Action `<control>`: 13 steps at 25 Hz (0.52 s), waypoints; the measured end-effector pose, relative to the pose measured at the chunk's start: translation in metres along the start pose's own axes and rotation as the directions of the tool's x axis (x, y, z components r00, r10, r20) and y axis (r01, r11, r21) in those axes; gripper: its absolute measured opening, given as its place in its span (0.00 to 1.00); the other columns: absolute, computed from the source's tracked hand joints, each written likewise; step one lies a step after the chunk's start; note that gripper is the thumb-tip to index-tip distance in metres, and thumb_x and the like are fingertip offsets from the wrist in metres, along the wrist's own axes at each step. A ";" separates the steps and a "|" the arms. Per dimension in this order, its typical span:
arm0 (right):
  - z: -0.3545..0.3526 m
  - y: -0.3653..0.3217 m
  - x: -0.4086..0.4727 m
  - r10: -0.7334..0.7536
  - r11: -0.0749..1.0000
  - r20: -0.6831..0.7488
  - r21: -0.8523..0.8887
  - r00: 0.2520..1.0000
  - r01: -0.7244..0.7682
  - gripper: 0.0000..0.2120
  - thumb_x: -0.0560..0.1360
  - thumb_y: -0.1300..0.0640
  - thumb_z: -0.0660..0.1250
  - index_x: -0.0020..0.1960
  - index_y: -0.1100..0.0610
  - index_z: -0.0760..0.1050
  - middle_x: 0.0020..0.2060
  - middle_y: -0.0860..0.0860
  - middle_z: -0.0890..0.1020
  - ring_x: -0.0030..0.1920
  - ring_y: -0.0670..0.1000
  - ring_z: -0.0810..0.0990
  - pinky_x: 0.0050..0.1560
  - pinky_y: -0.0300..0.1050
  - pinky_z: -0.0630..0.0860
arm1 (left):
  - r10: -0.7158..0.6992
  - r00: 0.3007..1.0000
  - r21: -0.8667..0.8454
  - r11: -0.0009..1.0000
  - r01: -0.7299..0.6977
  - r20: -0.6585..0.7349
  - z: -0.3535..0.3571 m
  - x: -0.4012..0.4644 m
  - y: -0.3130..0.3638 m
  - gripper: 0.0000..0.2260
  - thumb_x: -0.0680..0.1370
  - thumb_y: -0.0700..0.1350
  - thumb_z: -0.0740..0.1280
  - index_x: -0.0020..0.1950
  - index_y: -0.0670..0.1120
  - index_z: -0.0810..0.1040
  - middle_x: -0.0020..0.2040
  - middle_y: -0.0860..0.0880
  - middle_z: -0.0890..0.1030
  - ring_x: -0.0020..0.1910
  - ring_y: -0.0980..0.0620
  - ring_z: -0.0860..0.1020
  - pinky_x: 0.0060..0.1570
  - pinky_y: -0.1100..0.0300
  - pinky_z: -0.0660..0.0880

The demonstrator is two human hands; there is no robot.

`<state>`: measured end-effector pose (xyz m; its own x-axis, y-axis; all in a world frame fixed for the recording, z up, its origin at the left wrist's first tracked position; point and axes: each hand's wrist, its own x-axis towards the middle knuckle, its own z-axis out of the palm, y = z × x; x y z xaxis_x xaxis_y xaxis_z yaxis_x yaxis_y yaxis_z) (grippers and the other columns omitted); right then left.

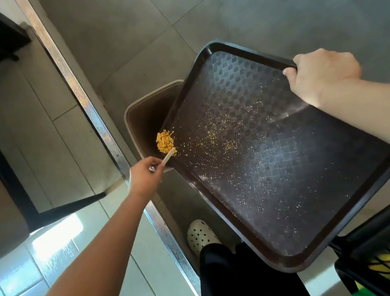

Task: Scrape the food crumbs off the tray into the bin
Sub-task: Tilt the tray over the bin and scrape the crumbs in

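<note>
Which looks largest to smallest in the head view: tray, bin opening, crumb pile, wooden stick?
1. tray, though nearness to the camera inflates it.
2. bin, partly hidden behind the tray.
3. crumb pile.
4. wooden stick, partly hidden in the left hand.

I see the tray (278, 161) covers most of the bin (140, 120) mouth; only its left part is open. The metal strip (100, 126) and the dark chair frame (5, 179) stand close on the left.
</note>
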<state>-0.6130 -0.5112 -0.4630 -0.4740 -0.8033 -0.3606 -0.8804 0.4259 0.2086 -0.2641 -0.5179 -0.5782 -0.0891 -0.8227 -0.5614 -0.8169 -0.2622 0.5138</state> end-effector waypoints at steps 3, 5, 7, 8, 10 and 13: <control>-0.002 0.001 0.000 0.000 1.000 -0.003 -0.009 1.000 0.000 0.17 0.82 0.50 0.51 0.54 0.60 0.74 0.45 0.62 0.78 0.49 0.64 0.78 0.42 0.47 0.67 | 0.038 0.999 0.064 0.997 -0.040 0.035 -0.006 -0.002 -0.011 0.07 0.76 0.42 0.67 0.51 0.43 0.81 0.47 0.45 0.80 0.42 0.48 0.77 0.45 0.54 0.77; -0.002 0.001 0.000 -0.005 1.000 -0.007 -0.011 1.000 0.005 0.18 0.82 0.50 0.51 0.54 0.61 0.74 0.47 0.63 0.79 0.49 0.64 0.78 0.43 0.47 0.67 | 0.069 0.998 0.166 0.984 -0.070 0.013 -0.008 0.011 -0.006 0.09 0.77 0.43 0.66 0.54 0.43 0.81 0.48 0.45 0.79 0.43 0.49 0.76 0.46 0.56 0.74; -0.001 0.001 0.000 -0.009 1.000 -0.010 -0.010 1.000 0.009 0.18 0.82 0.50 0.51 0.54 0.61 0.74 0.48 0.63 0.79 0.50 0.64 0.78 0.43 0.48 0.66 | 0.091 0.996 0.286 0.955 -0.084 -0.009 -0.008 0.023 0.006 0.10 0.78 0.43 0.63 0.55 0.43 0.81 0.51 0.44 0.77 0.46 0.47 0.75 0.48 0.55 0.73; 0.000 0.001 0.000 -0.010 1.000 -0.009 -0.009 1.000 0.010 0.18 0.82 0.50 0.51 0.54 0.61 0.74 0.48 0.63 0.79 0.50 0.64 0.78 0.43 0.48 0.66 | 0.094 0.995 0.319 0.944 -0.081 -0.025 -0.009 0.028 0.010 0.10 0.78 0.43 0.62 0.55 0.43 0.81 0.51 0.43 0.77 0.47 0.45 0.76 0.50 0.54 0.73; 0.000 0.002 0.000 -0.011 1.000 -0.005 -0.009 1.000 0.011 0.18 0.82 0.50 0.51 0.54 0.61 0.74 0.48 0.63 0.78 0.50 0.64 0.78 0.43 0.48 0.66 | 0.097 0.993 0.318 0.945 -0.073 -0.060 -0.012 0.032 0.016 0.10 0.78 0.43 0.62 0.54 0.43 0.81 0.52 0.43 0.77 0.49 0.43 0.76 0.51 0.51 0.75; 0.000 0.002 0.001 -0.010 1.000 -0.006 -0.010 1.000 0.009 0.18 0.82 0.50 0.51 0.54 0.61 0.74 0.47 0.63 0.79 0.50 0.64 0.78 0.43 0.48 0.67 | 0.170 0.985 0.297 0.940 -0.165 0.010 -0.017 0.029 0.015 0.09 0.76 0.43 0.64 0.51 0.44 0.82 0.48 0.46 0.77 0.47 0.46 0.76 0.49 0.54 0.76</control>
<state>-0.6151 -0.5110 -0.4624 -0.4655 -0.8100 -0.3568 -0.8847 0.4141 0.2142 -0.2696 -0.5543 -0.5759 -0.2323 -0.8503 -0.4722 -0.9228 0.0392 0.3833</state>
